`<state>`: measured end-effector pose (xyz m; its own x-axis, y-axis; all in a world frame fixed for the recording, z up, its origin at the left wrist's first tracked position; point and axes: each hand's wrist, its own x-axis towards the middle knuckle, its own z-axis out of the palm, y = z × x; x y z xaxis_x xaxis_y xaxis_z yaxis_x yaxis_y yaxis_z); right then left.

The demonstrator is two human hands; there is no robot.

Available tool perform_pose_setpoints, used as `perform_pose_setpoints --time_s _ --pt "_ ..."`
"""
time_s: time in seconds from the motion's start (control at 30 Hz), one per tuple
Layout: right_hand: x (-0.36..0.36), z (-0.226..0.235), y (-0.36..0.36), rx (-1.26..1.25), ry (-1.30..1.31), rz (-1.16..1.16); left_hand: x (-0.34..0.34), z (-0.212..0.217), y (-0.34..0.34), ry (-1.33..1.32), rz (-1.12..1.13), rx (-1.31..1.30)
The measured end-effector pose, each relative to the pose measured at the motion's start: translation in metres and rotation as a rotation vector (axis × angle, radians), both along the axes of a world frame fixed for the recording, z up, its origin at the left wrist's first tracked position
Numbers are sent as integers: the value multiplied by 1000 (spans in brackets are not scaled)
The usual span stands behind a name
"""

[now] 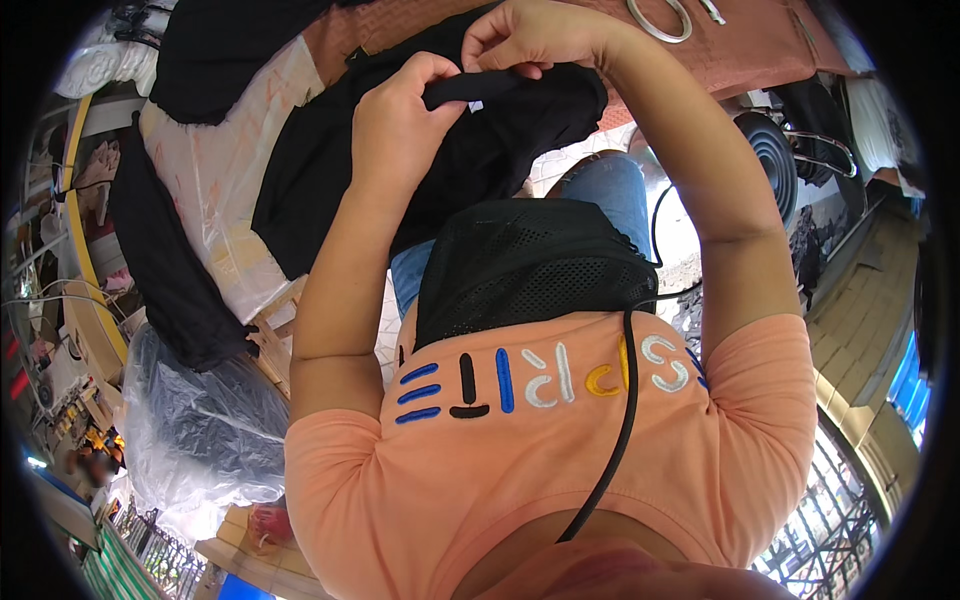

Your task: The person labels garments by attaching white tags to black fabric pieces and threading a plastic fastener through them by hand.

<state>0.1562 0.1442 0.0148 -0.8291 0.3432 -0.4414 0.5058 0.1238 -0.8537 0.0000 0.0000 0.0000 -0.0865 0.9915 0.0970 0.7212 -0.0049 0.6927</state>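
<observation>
The black garment (430, 140) is in front of the person, held up at its far edge; its bulk hangs in loose folds beyond the lap and spreads left over a pale sheet (215, 180). A folded band (500, 85) runs along the held edge, with a small white label (476, 106) just below it.

Left hand (398, 95): thumb and index finger pinch the left end of the band, with the thumb near the label. Right hand (535, 35): fingers are curled close together at the upper edge of the band; whether the tips grip fabric cannot be told.

Handling: the cloth appears light, soft and limp, with little risk of breakage. Expect it to sag and fold wherever it is unsupported. The band looks thicker than the single cloth and should keep its line better. Recommended hold: grasp the band at two points, one on each side of the label, using light finger pressure. Avoid lifting by the loose body, which would probably bunch. Dark cloth hides its edges; locate them by touch.

Adjacent: a reddish-brown worktop (750, 55) carries a white ring (684, 30).
</observation>
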Motion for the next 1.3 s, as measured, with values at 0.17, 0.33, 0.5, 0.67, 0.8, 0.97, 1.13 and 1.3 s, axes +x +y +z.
perform_pose_setpoints --time_s 0.17,0.33,0.5,0.67,0.8,0.97,1.13,1.3 --pt "10 -4 30 444 142 -359 -14 -7 13 -270 -102 -94" --pt "48 24 31 1247 -287 -373 -17 -8 7 -455 -112 -310" --pt "73 23 29 1112 -180 -400 -14 -9 8 -476 -146 -316" --pt "46 22 -3 843 230 -193 -15 -6 5 -441 -137 -302" --pt "36 1 -6 1083 262 -21 -15 -6 7 -449 -154 -318" --pt "31 -17 -9 1229 354 85 -16 -11 7 -437 -164 -320" --pt "31 -30 -17 1197 375 10 -17 -15 5 -279 -237 -217" --pt "33 -32 -16 1124 396 -75 -16 -14 6 -332 -224 -242"
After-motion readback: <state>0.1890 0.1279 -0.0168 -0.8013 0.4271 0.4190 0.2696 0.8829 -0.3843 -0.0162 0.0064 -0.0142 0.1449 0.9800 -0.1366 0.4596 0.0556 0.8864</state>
